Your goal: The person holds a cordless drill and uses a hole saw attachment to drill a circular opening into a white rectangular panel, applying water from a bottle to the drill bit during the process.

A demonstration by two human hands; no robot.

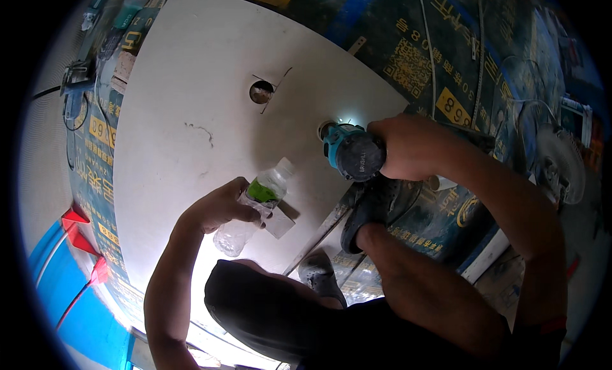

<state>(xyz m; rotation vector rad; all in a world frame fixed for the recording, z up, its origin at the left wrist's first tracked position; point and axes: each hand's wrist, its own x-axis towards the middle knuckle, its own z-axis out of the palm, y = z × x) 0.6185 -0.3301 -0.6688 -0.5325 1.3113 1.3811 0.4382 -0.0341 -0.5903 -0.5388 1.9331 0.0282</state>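
Observation:
My left hand (222, 207) is closed round a clear plastic bottle (274, 178) with a green label, tilted over a large pale tile or panel (185, 83). Its neck points toward the drill. In my right hand (411, 147) is a teal and black cordless drill (357, 154), held upright with its lamp lighting the surface. The drill's head meets the panel at a round cutter or hole edge (326, 130); its body hides most of the bit. Farther off, a round hole (261, 92) goes through the panel, with dark crossing lines beside it.
Dark green printed sheeting (395, 25) lies round the panel. Near the bottle is a small pale square piece (279, 223). My shoe (363, 214) stands by the panel's right edge. A power tool with a round guard (561, 162) lies far right; another tool (78, 76) is at left.

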